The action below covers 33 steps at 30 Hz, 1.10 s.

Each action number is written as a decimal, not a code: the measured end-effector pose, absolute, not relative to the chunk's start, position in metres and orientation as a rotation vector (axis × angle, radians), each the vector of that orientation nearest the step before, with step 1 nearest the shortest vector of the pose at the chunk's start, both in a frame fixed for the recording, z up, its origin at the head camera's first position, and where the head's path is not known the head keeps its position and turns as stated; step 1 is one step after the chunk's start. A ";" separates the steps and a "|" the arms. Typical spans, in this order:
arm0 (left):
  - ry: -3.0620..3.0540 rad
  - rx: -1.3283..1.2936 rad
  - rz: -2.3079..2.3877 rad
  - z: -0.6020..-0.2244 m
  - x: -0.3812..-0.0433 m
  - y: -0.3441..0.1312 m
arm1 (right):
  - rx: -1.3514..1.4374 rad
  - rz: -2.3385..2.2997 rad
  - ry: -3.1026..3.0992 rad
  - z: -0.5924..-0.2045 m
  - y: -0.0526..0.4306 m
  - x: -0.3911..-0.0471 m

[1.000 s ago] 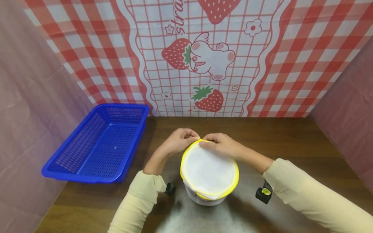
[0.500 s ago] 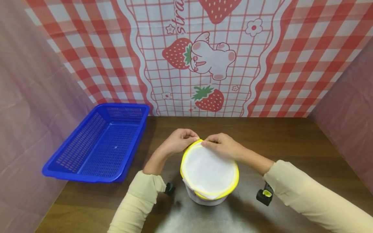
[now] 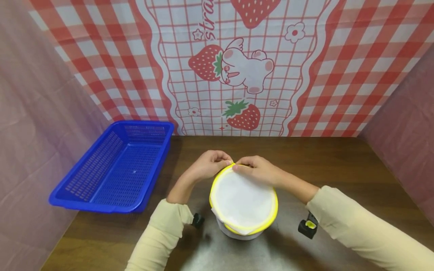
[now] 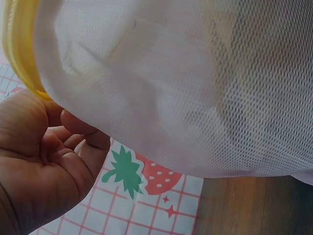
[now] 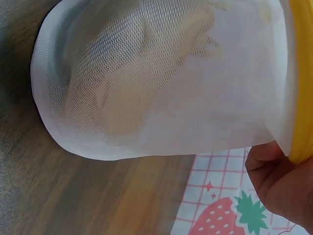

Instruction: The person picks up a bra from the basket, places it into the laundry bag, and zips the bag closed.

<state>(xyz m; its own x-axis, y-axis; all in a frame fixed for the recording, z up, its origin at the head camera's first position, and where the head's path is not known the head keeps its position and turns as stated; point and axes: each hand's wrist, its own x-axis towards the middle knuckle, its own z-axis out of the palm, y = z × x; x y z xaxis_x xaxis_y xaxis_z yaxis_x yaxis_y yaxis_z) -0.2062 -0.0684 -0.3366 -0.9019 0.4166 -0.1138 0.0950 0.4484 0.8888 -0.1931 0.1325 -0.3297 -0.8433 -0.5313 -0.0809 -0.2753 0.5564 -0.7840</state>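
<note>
Both hands pinching yellow rim (image 3: 217, 177) at far edge of mesh bag (image 3: 242, 199), left hand (image 3: 207, 165) and right hand (image 3: 259, 169) nearly touching; bag sitting mid-table (image 3: 339, 165), barely shifting since a second ago, hands working same spot

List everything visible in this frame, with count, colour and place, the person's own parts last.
Mesh bag: one, white with a yellow rim, centre of the table, something pale inside.
Basket: one, blue, perforated, left on the table.
Table: one, dark brown wood.
Backdrop: one, red-and-white check with strawberry print, behind the table.
Side drapes: two, dull pink, left and right.
Left hand: pinches the rim's far edge.
Right hand: pinches the rim beside it.
Sleeves: two, cream.
</note>
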 end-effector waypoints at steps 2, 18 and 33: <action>2.391 0.448 1.428 -0.336 -0.206 -0.068 | -0.683 -1.175 2.481 -0.330 0.132 -0.193; 2.397 0.417 1.435 -0.338 -0.206 -0.072 | -0.654 -1.201 2.546 -0.334 0.131 -0.193; 2.423 0.460 1.389 -0.335 -0.206 -0.070 | -0.694 -1.172 2.492 -0.332 0.127 -0.194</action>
